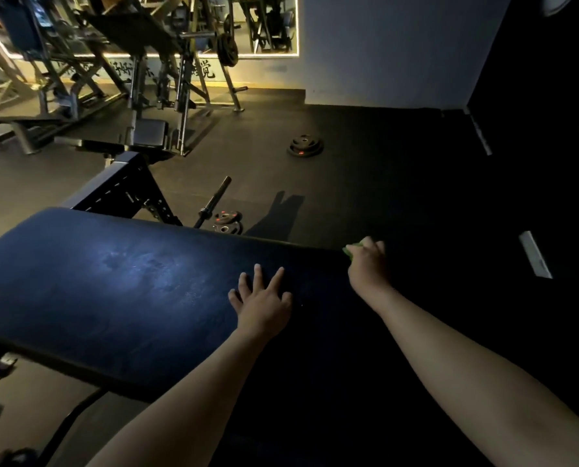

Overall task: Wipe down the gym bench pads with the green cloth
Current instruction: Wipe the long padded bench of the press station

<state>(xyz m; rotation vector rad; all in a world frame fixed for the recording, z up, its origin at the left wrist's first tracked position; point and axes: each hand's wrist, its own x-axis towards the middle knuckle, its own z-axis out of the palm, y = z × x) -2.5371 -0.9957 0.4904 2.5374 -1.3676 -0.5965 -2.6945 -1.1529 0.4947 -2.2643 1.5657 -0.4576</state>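
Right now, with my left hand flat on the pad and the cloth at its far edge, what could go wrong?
The green cloth is bunched in the right hand at the far edge of the bench pad, so it may slide off. The left hand lies flat on the pad and could leave fresh prints. The barbell and weight plates on the floor beyond could trip you.

The room is dim. A dark rubber floor (365,170) fills mid-frame, and a pale wall (382,45) rises at upper right. At upper left, steel weight machines (139,79) stand before a light-edged mirror (264,25). Weight plates (305,145) and a barbell (214,202) lie at centre.
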